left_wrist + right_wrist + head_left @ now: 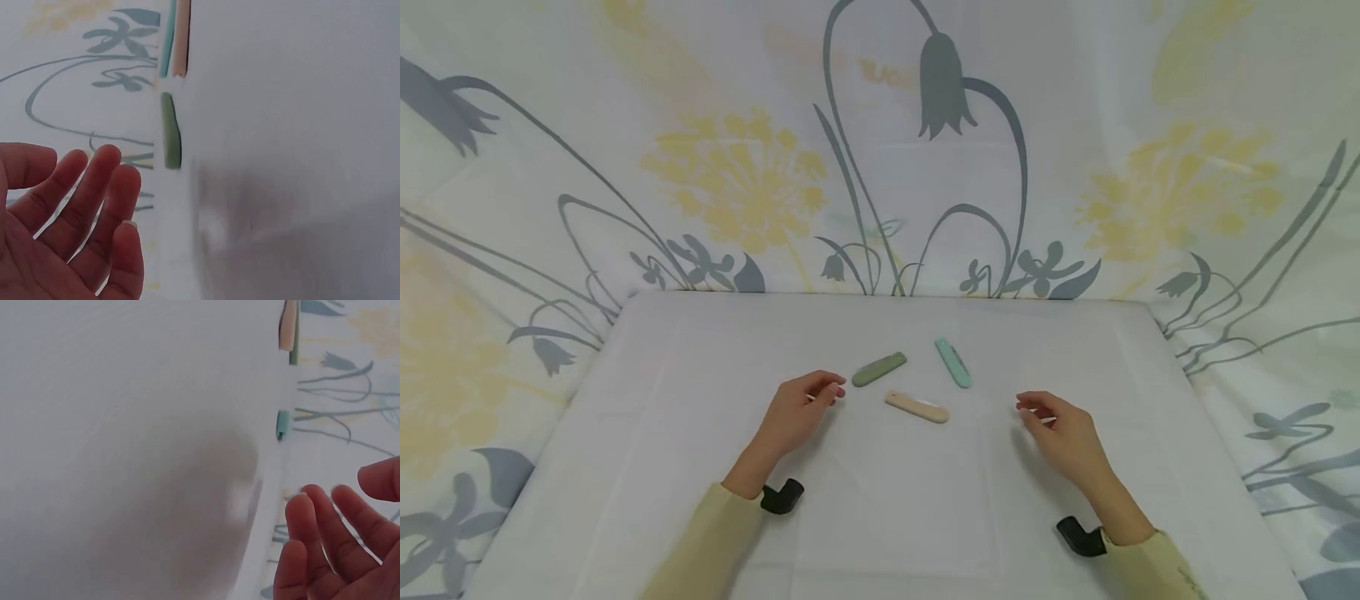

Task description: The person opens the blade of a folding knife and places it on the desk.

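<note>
Three slim folded pocket knives lie apart on the white table, each with a rounded handle: a green knife [879,369], a beige knife [916,407] showing a white strip along its edge, and a mint knife [952,363]. My left hand [799,410] hovers just left of the green knife, fingers loosely bent and holding nothing. In the left wrist view its fingers [103,206] are spread and relaxed near the green knife [170,132]. To the right of the mint knife is my right hand [1062,433], fingers relaxed and nothing in them; the right wrist view shows the same.
The white-covered table [895,517] meets a flower-patterned cloth [1045,167] at the back and on both sides. A black wrist mount [782,497] sits at the left cuff and another black mount [1081,537] at the right cuff.
</note>
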Motion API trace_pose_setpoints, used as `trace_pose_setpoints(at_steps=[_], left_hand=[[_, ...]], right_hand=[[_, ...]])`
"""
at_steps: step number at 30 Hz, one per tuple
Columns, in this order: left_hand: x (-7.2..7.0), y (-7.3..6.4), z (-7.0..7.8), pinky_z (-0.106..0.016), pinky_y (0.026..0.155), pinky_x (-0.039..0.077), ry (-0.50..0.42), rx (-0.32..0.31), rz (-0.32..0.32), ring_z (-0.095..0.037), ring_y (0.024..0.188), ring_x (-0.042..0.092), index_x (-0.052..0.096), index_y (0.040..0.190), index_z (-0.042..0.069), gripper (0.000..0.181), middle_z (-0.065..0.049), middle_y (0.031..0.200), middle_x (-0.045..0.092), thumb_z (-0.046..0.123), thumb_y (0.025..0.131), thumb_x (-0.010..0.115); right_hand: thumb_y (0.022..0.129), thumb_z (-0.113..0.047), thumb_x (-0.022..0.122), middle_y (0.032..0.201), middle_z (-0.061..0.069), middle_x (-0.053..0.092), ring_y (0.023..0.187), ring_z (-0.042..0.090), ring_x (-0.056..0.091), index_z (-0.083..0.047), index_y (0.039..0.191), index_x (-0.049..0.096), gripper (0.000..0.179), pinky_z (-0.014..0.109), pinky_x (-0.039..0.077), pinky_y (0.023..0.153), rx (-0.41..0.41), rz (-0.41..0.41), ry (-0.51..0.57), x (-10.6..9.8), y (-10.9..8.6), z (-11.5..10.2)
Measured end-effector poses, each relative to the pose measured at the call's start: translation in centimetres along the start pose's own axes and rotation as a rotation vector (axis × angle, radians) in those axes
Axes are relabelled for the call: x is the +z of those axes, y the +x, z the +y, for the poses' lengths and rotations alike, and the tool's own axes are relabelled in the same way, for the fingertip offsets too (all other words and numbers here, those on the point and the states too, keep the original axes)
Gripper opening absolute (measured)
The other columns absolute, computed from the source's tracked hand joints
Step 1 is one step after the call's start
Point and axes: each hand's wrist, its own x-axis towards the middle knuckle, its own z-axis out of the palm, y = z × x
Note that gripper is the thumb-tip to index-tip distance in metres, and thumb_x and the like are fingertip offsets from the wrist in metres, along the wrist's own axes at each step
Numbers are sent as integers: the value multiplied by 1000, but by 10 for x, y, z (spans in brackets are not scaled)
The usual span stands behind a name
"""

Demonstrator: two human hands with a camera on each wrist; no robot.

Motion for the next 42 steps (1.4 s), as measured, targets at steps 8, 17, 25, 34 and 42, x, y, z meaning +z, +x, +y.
trace_pose_setpoints(at_steps=[8,17,25,34,42], left_hand=[[28,16,-2,-37,80,51,10,14,-78,-13,88,63,73,111,13,18,7,98,69,22,97,67],[52,33,9,-35,83,51,-36,61,-156,-16,91,65,72,112,9,18,3,102,70,13,95,67],[62,35,18,-34,81,50,89,64,-145,-15,90,62,71,117,11,24,0,109,69,14,94,69],[72,37,15,-29,77,48,148,82,-142,-12,86,59,70,119,12,29,-1,110,66,11,90,71],[72,34,20,-30,74,47,152,-1,-96,-13,85,56,70,117,11,27,0,104,64,11,90,72]], right_hand=[[95,-9,65,94,5,71,85,21,66,-5,112,72,19,35,54,73,18,-60,58,30,14,-15],[94,-10,67,94,3,71,85,19,64,-7,104,74,13,33,51,74,45,-153,101,55,28,-28],[89,-21,74,83,-2,66,76,15,56,-8,101,75,17,32,46,70,129,-237,66,66,40,-42],[87,-24,76,75,-1,59,71,17,51,-12,97,74,16,32,40,66,148,-294,-23,69,44,-46],[87,-20,77,79,-1,62,75,17,53,-8,98,74,16,33,43,68,165,-293,7,72,44,-52]])
